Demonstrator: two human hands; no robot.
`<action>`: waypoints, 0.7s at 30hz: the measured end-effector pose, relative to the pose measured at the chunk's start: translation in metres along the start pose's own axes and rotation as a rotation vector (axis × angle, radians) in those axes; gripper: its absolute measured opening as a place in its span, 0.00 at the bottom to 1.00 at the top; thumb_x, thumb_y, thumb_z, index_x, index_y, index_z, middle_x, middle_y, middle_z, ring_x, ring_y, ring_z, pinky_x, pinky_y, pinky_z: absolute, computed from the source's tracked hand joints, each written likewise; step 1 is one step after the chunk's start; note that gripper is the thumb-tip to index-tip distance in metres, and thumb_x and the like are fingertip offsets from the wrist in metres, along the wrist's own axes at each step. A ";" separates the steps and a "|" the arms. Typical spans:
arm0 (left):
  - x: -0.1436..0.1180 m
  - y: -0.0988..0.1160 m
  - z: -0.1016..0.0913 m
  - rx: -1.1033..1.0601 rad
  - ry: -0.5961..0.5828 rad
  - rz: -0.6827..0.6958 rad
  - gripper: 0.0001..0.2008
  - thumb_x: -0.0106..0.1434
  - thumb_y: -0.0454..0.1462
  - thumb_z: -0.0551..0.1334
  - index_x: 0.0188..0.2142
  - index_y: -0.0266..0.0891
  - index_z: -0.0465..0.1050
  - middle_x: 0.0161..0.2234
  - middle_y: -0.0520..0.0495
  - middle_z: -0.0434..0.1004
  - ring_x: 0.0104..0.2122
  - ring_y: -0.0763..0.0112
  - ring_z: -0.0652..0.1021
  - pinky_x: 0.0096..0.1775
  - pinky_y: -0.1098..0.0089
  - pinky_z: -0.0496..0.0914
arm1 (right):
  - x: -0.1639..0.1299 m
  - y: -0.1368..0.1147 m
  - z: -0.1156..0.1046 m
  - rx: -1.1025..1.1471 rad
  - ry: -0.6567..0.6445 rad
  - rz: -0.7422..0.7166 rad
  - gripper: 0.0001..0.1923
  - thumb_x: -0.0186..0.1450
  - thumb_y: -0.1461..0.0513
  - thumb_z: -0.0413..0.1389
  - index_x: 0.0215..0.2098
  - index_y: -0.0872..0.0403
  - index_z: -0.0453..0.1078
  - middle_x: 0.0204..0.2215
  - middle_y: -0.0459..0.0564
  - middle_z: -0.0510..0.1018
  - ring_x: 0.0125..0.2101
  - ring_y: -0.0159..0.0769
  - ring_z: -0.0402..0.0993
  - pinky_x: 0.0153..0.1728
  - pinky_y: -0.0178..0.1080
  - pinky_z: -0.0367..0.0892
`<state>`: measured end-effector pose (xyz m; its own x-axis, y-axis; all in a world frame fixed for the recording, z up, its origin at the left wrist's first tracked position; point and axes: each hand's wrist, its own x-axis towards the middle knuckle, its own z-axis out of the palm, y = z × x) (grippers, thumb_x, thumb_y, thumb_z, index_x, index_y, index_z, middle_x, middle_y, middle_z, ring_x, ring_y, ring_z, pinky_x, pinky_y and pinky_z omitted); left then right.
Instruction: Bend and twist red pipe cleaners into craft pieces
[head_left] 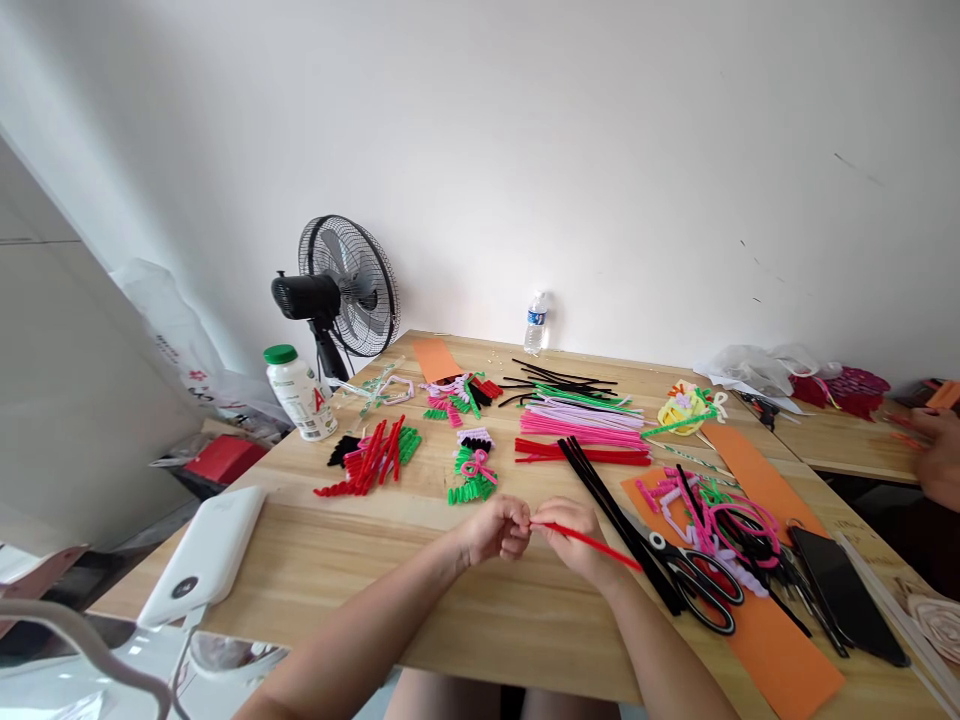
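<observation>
My left hand (496,530) and my right hand (571,535) meet above the front of the table, both closed. A red pipe cleaner (600,545) runs through my right hand's fingers and sticks out to the lower right. Its other end lies at my left hand's pinched fingertips, where the tip is mostly hidden. Just beyond my hands lies a coiled green, black and pink pipe-cleaner piece (472,480). Red pipe cleaners (600,455) lie in a row with bundles of pink ones (577,425). Black pipe cleaners (607,500) stretch beside my right hand.
Scissors (701,580), orange sheets (787,650) and a phone (847,595) lie at right. A white power bank (206,555) and white bottle (300,395) stand left, near a fan (349,285). A water bottle (535,325) is behind. Another person's hand (937,450) shows far right.
</observation>
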<state>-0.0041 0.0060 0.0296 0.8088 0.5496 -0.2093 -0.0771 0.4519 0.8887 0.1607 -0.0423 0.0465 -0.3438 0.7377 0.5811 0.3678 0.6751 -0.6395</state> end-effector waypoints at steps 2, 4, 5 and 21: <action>0.002 -0.001 -0.001 -0.040 -0.045 -0.084 0.09 0.45 0.38 0.55 0.18 0.40 0.53 0.13 0.60 0.47 0.12 0.81 0.49 0.16 0.75 0.47 | 0.000 0.001 0.000 -0.038 -0.013 0.002 0.10 0.65 0.60 0.51 0.33 0.52 0.75 0.28 0.52 0.77 0.29 0.36 0.73 0.30 0.37 0.69; 0.001 -0.001 0.001 0.125 0.088 0.057 0.07 0.49 0.38 0.55 0.21 0.39 0.57 0.15 0.58 0.52 0.14 0.79 0.55 0.17 0.75 0.51 | -0.001 0.003 0.000 -0.078 0.022 0.092 0.09 0.64 0.60 0.52 0.31 0.52 0.74 0.27 0.52 0.77 0.29 0.37 0.72 0.31 0.39 0.68; -0.001 -0.001 0.002 0.276 0.193 0.200 0.06 0.51 0.38 0.56 0.23 0.38 0.60 0.17 0.56 0.56 0.16 0.78 0.59 0.19 0.74 0.55 | -0.001 0.004 0.000 -0.078 0.050 0.164 0.08 0.63 0.60 0.53 0.30 0.52 0.74 0.26 0.51 0.76 0.28 0.37 0.72 0.30 0.39 0.68; -0.007 -0.004 0.008 0.843 0.318 0.645 0.05 0.52 0.33 0.54 0.21 0.37 0.63 0.21 0.51 0.62 0.21 0.75 0.64 0.25 0.73 0.58 | -0.001 0.002 0.003 0.197 0.048 0.473 0.10 0.57 0.55 0.59 0.26 0.54 0.70 0.22 0.46 0.70 0.24 0.33 0.66 0.25 0.35 0.63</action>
<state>-0.0052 -0.0055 0.0306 0.5636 0.7197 0.4055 0.0890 -0.5409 0.8364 0.1589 -0.0415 0.0431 -0.1375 0.9647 0.2247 0.3021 0.2569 -0.9180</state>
